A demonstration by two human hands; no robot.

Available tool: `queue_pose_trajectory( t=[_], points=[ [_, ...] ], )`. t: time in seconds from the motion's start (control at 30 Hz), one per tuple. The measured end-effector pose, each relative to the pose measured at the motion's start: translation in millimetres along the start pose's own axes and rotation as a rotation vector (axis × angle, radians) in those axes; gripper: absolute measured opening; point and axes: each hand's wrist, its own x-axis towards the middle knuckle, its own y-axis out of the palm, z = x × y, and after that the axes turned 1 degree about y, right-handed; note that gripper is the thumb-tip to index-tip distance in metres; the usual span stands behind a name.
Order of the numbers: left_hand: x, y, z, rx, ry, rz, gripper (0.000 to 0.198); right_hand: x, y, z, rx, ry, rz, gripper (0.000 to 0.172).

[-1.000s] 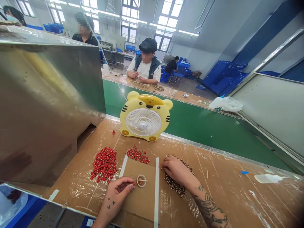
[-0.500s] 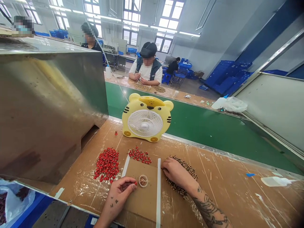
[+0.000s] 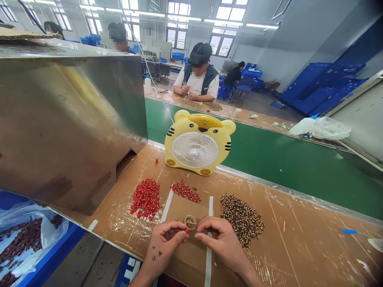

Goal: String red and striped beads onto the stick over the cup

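My left hand [image 3: 163, 245] pinches a small red piece [image 3: 186, 230] between thumb and fingertips, just in front of a small round clear cup [image 3: 190, 222]. A thin stick rests across that cup. Close on the cup's other side, my right hand [image 3: 220, 241] has thumb and forefinger brought together; whatever is between them is too small to make out. Beyond my left hand lies a heap of small red pieces [image 3: 146, 199], with a smaller red group [image 3: 187, 190] behind the cup. A pile of small black-and-gold pieces [image 3: 242, 219] lies beside my right hand.
A yellow tiger-faced fan [image 3: 197, 143] stands behind the piles. The large metal box [image 3: 72, 131] rises at left. White tape strips [image 3: 208, 255] edge a cardboard sheet. Past the green belt [image 3: 269, 159], a co-worker [image 3: 199, 75] sits at the opposite bench. A blue bin with a plastic bag [image 3: 26, 239] is at lower left.
My right hand has moved left from the black-and-gold pile to beside the cup, near my left hand. My left hand still holds the red piece. The view has shifted.
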Motion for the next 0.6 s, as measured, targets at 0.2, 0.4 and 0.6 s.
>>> queue_pose_trajectory(
  t=[0.2, 0.4, 0.6],
  points=[
    [-5.0, 5.0, -9.2, 0.04, 0.162, 0.012, 0.015, 0.2, 15.5, -2.8, 0.041, -0.159, -0.072, 0.038],
    [-4.5, 6.2, -8.6, 0.019, 0.183, 0.012, 0.015, -0.5, 16.7, -5.4, 0.036, -0.22, -0.074, 0.031],
    [-3.9, 3.5, -6.9, 0.069, 0.18, 0.027, 0.016, -4.1, 16.4, -3.3, -0.039, -0.337, -0.054, 0.019]
  ],
)
